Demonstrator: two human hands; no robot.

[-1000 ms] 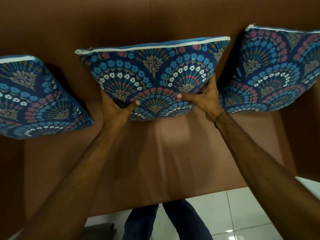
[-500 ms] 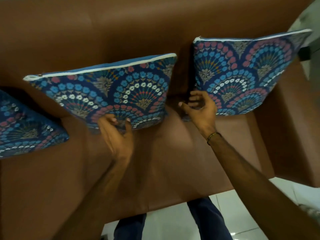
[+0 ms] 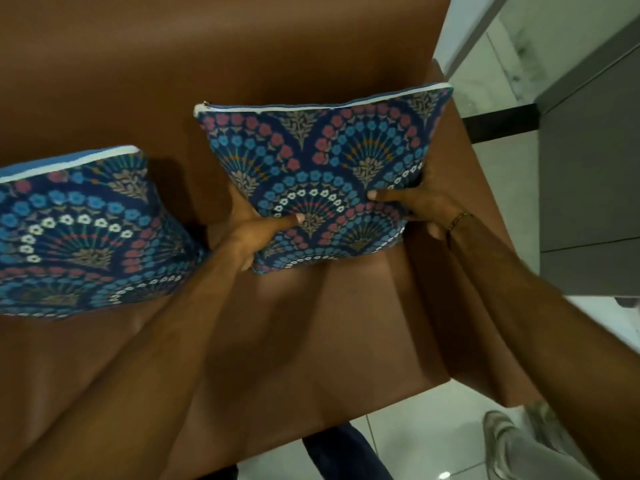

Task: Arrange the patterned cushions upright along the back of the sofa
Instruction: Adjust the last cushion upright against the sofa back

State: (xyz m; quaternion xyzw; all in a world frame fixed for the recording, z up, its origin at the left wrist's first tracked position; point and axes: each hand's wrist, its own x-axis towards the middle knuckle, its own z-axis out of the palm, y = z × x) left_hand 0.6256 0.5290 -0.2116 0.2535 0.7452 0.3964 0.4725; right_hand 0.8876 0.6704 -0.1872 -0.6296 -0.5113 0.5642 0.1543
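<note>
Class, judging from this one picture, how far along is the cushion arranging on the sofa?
Done: the left cushion leans upright against the sofa back. In hand: the left hand and right hand grip the right cushion by its lower sides. Left: letting go; anything further left is out of view.

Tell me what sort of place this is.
Probably a living room or lounge indoors. A brown leather-look sofa holds patterned cushions: both hands grip the right cushion, another cushion leans beside it. Glossy white floor tiles and a grey cabinet fit that.
</note>
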